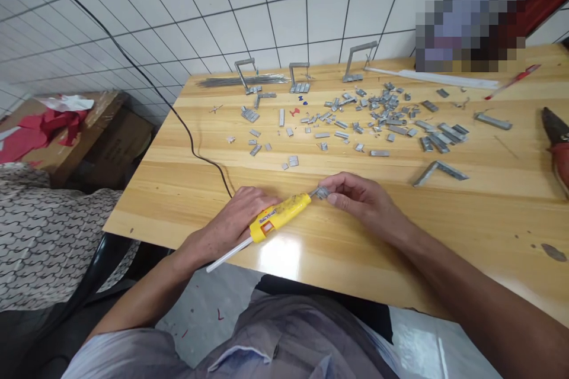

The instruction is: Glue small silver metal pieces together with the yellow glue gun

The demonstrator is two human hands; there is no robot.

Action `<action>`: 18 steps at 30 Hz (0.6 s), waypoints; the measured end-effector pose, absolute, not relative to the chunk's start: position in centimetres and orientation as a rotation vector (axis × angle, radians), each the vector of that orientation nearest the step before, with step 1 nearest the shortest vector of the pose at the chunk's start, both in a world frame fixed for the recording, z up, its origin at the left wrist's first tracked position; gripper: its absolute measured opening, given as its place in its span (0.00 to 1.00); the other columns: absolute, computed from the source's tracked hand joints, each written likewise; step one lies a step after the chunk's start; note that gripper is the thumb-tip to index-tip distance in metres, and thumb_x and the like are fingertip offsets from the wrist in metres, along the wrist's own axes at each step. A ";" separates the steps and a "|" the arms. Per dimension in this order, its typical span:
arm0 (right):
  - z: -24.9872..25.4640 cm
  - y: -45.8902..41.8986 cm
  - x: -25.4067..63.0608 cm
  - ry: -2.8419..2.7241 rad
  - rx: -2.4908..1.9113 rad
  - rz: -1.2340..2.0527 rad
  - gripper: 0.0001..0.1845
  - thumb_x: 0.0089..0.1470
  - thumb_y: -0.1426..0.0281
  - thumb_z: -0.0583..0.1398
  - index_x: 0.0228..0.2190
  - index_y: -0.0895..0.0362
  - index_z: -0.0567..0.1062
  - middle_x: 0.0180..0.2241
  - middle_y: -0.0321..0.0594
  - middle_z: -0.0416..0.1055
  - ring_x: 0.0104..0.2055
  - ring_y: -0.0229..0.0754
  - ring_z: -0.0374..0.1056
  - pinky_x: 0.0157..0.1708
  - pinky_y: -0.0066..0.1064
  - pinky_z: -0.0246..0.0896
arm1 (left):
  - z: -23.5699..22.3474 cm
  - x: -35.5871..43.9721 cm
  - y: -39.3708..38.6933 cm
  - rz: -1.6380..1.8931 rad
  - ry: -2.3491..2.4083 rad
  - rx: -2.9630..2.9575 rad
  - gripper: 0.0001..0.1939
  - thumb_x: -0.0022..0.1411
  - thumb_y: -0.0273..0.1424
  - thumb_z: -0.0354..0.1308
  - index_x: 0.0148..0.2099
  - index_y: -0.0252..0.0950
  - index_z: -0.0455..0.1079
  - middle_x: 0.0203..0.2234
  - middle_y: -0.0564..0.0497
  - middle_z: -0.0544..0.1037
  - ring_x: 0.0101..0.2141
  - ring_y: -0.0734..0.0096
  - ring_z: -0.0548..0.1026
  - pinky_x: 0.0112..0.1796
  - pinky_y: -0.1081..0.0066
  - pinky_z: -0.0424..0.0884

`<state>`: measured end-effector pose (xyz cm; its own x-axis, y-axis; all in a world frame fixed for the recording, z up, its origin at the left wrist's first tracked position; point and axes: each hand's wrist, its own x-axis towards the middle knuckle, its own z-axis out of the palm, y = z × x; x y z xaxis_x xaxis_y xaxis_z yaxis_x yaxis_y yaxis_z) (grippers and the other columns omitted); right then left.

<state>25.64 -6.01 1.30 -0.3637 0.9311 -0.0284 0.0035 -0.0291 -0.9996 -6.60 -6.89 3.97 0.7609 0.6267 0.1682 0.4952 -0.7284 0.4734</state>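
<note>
My left hand [240, 216] is wrapped round a yellow glue gun [282, 216] near the table's front edge. A white glue stick [229, 254] pokes out of its back end, and its nozzle points right. Between the thumb and fingers of my right hand [362, 198] is a small grey metal-like piece [322, 192], right at the nozzle tip. Whether nozzle and piece touch, I cannot tell. Beyond my hands lie two small flat grey pieces [293, 161] and, off to the right, an L-shaped grey piece [438, 172].
Many loose grey pieces [386, 106] are scattered over the wooden table [178, 183]. Three small upright frames [349, 65] stand along the back by a bundle of thin wires [240, 80]. A black cord [191, 136] crosses the left side. Red-handled pliers [558, 151] lie far right.
</note>
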 end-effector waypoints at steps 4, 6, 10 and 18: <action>1.5 -6.1 25.6 -1.479 -1.037 1.486 0.16 0.61 0.56 0.68 0.46 0.51 0.81 0.40 0.40 0.80 0.40 0.43 0.75 0.42 0.38 0.71 | 4.1 -6.6 -7.1 0.399 0.862 2.515 0.21 0.81 0.41 0.44 0.66 0.40 0.66 0.50 0.41 0.80 0.49 0.56 0.76 0.54 0.56 0.69; 1.5 -6.1 25.6 -1.488 -1.040 1.480 0.16 0.61 0.56 0.68 0.46 0.52 0.81 0.41 0.40 0.81 0.41 0.44 0.75 0.42 0.39 0.72 | 4.2 -6.6 -7.1 0.370 0.867 2.495 0.21 0.81 0.41 0.44 0.66 0.40 0.67 0.50 0.41 0.81 0.49 0.56 0.76 0.55 0.56 0.69; 1.4 -6.0 25.6 -1.497 -1.037 1.466 0.15 0.61 0.56 0.68 0.45 0.52 0.81 0.41 0.40 0.81 0.41 0.43 0.75 0.43 0.38 0.72 | 4.2 -6.8 -7.2 0.370 0.864 2.479 0.21 0.80 0.40 0.46 0.67 0.39 0.67 0.50 0.41 0.81 0.48 0.57 0.76 0.54 0.57 0.69; 1.2 -6.1 25.6 -1.489 -1.024 1.492 0.16 0.62 0.55 0.68 0.46 0.51 0.80 0.40 0.40 0.80 0.40 0.43 0.74 0.42 0.38 0.72 | 4.0 -6.9 -6.8 0.390 0.874 2.495 0.20 0.81 0.41 0.46 0.66 0.39 0.66 0.50 0.41 0.80 0.49 0.57 0.76 0.55 0.58 0.69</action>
<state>25.60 -6.14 1.23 -0.3736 0.9274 -0.0173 0.0158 -0.0123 -0.9998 -6.92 -6.81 3.97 0.7574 0.6435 0.1102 0.5115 -0.6897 0.5125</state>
